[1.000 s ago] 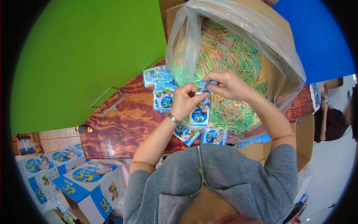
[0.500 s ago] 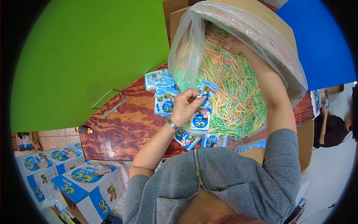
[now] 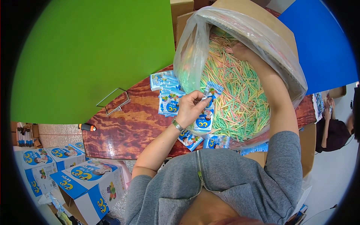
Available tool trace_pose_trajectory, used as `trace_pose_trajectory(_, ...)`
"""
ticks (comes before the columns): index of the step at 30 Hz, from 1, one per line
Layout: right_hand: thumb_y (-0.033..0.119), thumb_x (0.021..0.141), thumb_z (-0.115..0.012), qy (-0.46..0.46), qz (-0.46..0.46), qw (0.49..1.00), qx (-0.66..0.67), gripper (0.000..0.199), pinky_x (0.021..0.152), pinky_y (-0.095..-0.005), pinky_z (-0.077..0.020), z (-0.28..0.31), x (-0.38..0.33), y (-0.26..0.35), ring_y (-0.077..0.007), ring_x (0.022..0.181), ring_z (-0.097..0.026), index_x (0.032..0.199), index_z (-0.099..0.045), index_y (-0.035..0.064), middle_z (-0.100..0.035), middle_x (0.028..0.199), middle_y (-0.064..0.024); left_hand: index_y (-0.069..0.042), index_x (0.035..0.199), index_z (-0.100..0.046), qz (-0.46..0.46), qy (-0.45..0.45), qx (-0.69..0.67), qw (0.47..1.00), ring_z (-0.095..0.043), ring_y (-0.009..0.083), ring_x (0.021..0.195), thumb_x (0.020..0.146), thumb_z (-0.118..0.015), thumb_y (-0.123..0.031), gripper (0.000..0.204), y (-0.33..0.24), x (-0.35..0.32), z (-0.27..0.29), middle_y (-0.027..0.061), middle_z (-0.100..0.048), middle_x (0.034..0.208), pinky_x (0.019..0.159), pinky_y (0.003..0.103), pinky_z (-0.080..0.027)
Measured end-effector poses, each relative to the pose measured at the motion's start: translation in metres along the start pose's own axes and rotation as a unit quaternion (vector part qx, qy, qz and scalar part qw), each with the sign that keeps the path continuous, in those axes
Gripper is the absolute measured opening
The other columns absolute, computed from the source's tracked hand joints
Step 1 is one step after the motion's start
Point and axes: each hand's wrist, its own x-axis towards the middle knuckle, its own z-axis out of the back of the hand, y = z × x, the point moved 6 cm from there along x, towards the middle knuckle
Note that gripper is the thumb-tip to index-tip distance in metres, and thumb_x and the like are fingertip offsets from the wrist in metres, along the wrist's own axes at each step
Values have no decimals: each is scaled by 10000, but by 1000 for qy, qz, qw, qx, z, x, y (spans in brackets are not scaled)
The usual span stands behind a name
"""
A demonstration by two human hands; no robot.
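My left hand point(image 3: 192, 110) is closed, thumb against forefinger, on a small blue-and-white packet point(image 3: 215, 89) at the near-left side of the candy. Another packet point(image 3: 204, 122) shows just under that hand; whether it is held too I cannot tell. Thin pastel candy sticks point(image 3: 240, 93) in green, yellow and pink fill a clear plastic bag point(image 3: 192, 63) inside a cardboard box point(image 3: 258, 17) lying with its opening toward me. Deep in the bag, my right hand point(image 3: 242, 51) rests in the sticks at the far side, its fingertips hidden.
A pile of packets point(image 3: 170, 99) lies left of the bag, more point(image 3: 216, 141) by the near edge of the wooden table point(image 3: 127, 131). Also there: a metal wire stand point(image 3: 112, 101), green panel point(image 3: 93, 56), blue panel point(image 3: 318, 45), printed cartons point(image 3: 88, 174) lower left, another person point(image 3: 333, 131) at right.
My right hand has drawn back a little toward me and to the right within the candy sticks. My left hand keeps its hold on the packet. The whole view has shifted slightly.
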Motion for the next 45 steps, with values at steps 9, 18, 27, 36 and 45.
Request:
trace_pose_trajectory(9,200,921,-473,-36,134,989,47,263,764,-424,-512,83,-92,14,-346,764,-635,1019,-577,-21,-617,872,-182,-23,843,-630,-24,-2,-48,999,-508,15,583,874,-716,-123,136,13,13,-4,-39,-611,680,498,213,-405)
trace_pose_trajectory(18,334,1001,-502,380,99,621,679,242,550,-201,-464,96,-175,103,-56,653,-576,1014,-544,96,-604,828,10,-25,897,-637,-42,53,-249,966,-527,17,724,909,-686,-134,120,-12,64,-30,-37,-634,818,654,193,-425)
trace_pose_trajectory(27,337,1000,-534,302,112,598,734,237,513,-191,-372,112,-177,115,-31,626,-473,1037,-531,104,-501,763,46,-52,804,-593,-28,-30,-264,964,-469,8,688,911,-687,-117,156,6,37,6,-63,-567,763,619,187,-389)
trace_pose_trajectory(36,273,1028,-467,94,179,826,526,230,533,-309,-460,192,-168,107,-136,607,-581,1054,-506,48,-558,691,-39,-10,799,-647,-95,-139,13,986,-531,24,621,806,-789,-114,175,2,15,24,-23,-635,697,550,199,-429)
trace_pose_trajectory(45,173,932,-574,-3,196,948,251,193,574,-504,-450,232,-167,137,-431,671,-596,922,-477,7,-594,676,-217,6,834,-655,-155,-189,105,964,-600,48,644,801,-788,-76,160,-9,7,28,21,-684,764,568,209,-490)
